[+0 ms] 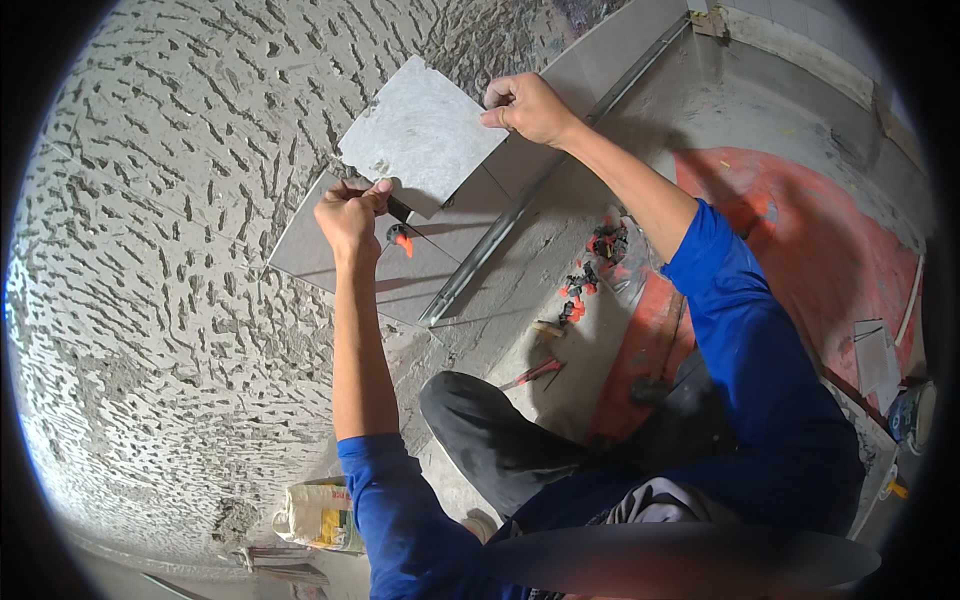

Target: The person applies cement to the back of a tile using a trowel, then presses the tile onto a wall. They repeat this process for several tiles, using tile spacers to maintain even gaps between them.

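A square light grey tile (425, 125) with a rough, mortar-smeared face and ragged edges is tilted before the wall. My right hand (530, 108) is closed on its right corner, thumb and fingers pinching. At its lower left edge, my left hand (348, 215) is closed in a pinch, partly hiding the edge. A short dark strip (398, 208) shows just beyond those fingers; I cannot tell what it is. Below the tile, smooth grey tiles (455, 235) are set on the wall, with a black-and-orange tile spacer knob (400, 238) against them.
Mortar with gouged marks covers the wall (200, 200). A metal rail (500, 235) runs along the set tiles. Black and orange spacers (580, 285) and red-handled pliers (535, 373) lie on the floor. Right are a red sheet (800, 220) and a bucket (910, 418); lower left, a bag (322, 518).
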Motion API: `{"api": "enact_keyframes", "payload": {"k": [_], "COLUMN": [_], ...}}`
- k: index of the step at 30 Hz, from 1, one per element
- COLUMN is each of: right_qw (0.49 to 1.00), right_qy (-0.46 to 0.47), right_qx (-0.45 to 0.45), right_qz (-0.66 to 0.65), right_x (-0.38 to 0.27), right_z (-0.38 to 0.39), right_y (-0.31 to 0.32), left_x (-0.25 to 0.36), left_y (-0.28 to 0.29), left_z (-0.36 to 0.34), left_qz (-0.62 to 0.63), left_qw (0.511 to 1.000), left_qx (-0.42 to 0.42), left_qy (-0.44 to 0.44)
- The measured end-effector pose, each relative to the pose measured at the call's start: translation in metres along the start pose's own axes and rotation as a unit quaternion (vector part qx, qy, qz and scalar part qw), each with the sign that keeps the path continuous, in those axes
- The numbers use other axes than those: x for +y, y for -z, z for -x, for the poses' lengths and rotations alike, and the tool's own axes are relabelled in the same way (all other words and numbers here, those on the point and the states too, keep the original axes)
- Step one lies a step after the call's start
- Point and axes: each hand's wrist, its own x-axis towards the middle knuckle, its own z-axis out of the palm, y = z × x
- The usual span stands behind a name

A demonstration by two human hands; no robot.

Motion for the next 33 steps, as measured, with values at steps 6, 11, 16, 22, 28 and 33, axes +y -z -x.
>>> {"api": "enact_keyframes", "payload": {"k": [6,11,16,22,28,33], "right_qw": [0.999,0.998,0.998,0.997,0.998,0.996], "right_qy": [0.024,0.037,0.026,0.034,0.017,0.042], "right_qx": [0.018,0.043,0.051,0.06,0.065,0.081], "right_qz": [-0.026,-0.028,-0.005,0.018,0.021,0.019], "right_x": [0.012,0.014,0.014,0.011,0.007,0.008], "right_z": [0.008,0.016,0.023,0.026,0.027,0.028], "right_y": [-0.001,-0.002,0.003,0.011,0.016,0.017], "left_x": [0.003,0.01,0.018,0.025,0.025,0.026], "left_y": [0.003,-0.003,-0.014,-0.02,-0.025,-0.027], "left_z": [-0.006,-0.007,-0.005,-0.003,-0.003,-0.004], "left_qz": [-0.04,-0.079,-0.09,-0.115,-0.083,-0.086], "left_qw": [0.998,0.996,0.995,0.992,0.995,0.995], "left_qx": [-0.034,-0.036,-0.026,-0.041,-0.048,-0.045], "left_qy": [-0.021,-0.034,-0.031,-0.027,-0.016,-0.031]}}
